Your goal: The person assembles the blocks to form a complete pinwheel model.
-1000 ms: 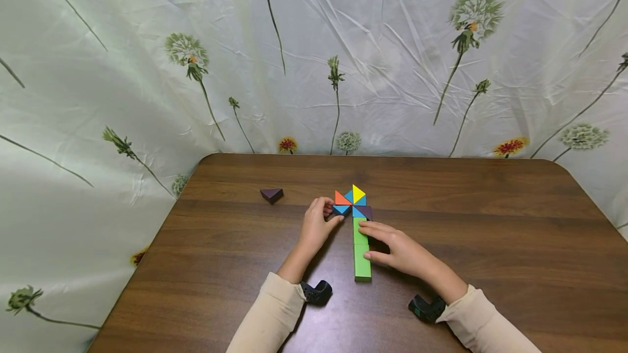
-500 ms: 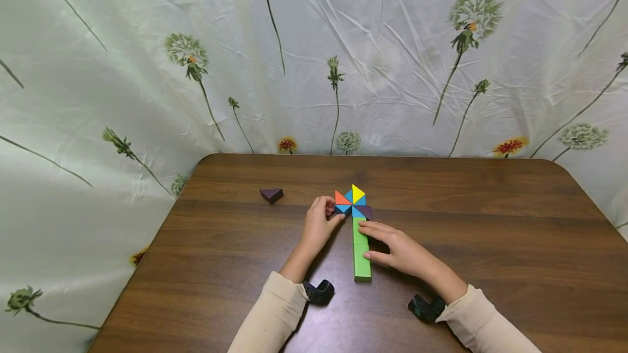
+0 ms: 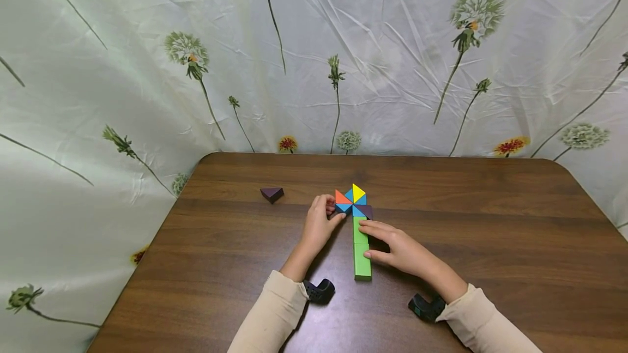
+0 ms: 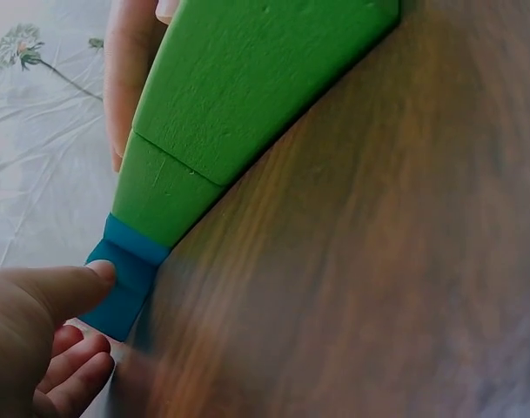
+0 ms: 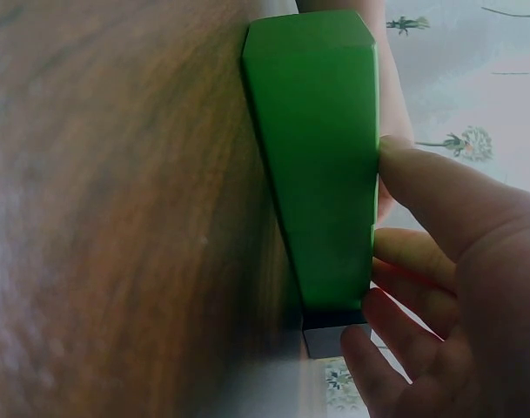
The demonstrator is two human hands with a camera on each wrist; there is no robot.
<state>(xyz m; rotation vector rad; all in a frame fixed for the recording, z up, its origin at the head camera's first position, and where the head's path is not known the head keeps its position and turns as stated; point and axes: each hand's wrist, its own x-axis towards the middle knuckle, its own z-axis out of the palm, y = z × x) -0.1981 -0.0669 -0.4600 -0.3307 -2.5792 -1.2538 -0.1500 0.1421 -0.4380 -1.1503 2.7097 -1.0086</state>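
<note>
My left hand (image 3: 319, 225) pinches a blue triangular block (image 3: 343, 208) at the left of a pinwheel of blocks. In the left wrist view its thumb presses the side of the blue block (image 4: 125, 283). Around the pinwheel's centre sit an orange triangle (image 3: 342, 197), a yellow triangle (image 3: 358, 193), a dark purple triangle (image 3: 365, 211) and other blue triangles. Two green rectangular blocks (image 3: 362, 260) run end to end below it like a stem. My right hand (image 3: 404, 252) touches the stem's right side with loosely spread fingers and thumb, as the right wrist view shows too.
A loose dark purple triangular block (image 3: 272, 195) lies on the brown wooden table (image 3: 221, 266), left of the pinwheel. Behind the table hangs a pale curtain (image 3: 392, 70) with a dandelion print. Black devices (image 3: 320, 291) are worn at both wrists.
My left hand has slid slightly right, bringing the blue triangular block snug against the pinwheel, under the orange triangle. My right hand and the green blocks have stayed in place.
</note>
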